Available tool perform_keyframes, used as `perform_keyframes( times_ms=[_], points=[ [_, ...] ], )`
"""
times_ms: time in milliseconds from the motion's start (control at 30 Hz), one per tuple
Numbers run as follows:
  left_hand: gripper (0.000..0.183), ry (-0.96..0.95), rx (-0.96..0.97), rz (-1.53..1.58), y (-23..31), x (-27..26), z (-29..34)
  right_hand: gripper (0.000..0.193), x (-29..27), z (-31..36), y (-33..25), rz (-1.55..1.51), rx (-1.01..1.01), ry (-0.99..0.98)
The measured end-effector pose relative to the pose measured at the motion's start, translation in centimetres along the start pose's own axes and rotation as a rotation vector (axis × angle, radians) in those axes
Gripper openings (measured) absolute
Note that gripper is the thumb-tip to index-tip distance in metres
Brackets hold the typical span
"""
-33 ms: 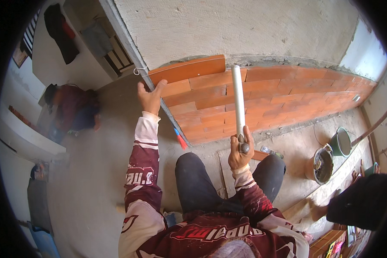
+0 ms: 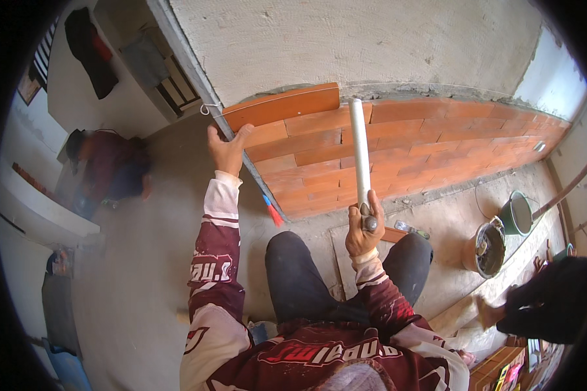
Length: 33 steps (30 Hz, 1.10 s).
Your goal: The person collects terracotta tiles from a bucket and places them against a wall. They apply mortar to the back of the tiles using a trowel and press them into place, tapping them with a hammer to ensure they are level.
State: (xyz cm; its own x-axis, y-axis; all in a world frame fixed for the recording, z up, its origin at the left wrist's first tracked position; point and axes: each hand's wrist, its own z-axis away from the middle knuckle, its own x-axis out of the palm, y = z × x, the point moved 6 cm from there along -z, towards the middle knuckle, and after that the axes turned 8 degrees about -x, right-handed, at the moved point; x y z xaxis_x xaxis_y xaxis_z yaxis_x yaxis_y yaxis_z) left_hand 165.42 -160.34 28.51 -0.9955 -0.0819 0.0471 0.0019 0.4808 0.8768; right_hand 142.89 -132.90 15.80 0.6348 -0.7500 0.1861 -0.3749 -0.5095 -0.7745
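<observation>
Orange clay bricks form a low wall in front of me, with one brick on top at its left end. A thin string runs along the top and is looped near a grey upright strip. My left hand straddles that strip just below the top brick, thumb on one side and fingers on the other. In my right hand is a hammer, gripped near its rounded metal head, its long pale tube handle pointing up toward the wall.
A bucket of grey mortar and a green bucket stand to the right. A person in dark trousers is close on my right. Another person, blurred, crouches at far left. A red-and-blue brush hangs by the wall's corner.
The dark-clothed person at right has shifted slightly, and a foot shows more clearly. Both my hands and the hammer stay in nearly the same place.
</observation>
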Motion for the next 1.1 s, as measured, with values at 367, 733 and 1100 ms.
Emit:
perform_keyframes(
  times_ms=[367, 733, 1100],
  points=[
    [0.049, -0.031, 0.043, -0.059, -0.5, -0.3, -0.2, 0.054, 0.7, -0.6, -0.2, -0.051, 0.037, -0.055],
    [0.047, -0.025, 0.051, -0.054, -0.5, -0.4, 0.0, 0.052, 0.5, -1.1, -2.1, 0.044, -0.085, -0.047],
    [0.049, -0.047, 0.016, 0.039, -1.4, 0.3, -0.1, 0.050, -13.5, -0.3, -0.1, 0.326, -0.116, 0.135]
  ],
)
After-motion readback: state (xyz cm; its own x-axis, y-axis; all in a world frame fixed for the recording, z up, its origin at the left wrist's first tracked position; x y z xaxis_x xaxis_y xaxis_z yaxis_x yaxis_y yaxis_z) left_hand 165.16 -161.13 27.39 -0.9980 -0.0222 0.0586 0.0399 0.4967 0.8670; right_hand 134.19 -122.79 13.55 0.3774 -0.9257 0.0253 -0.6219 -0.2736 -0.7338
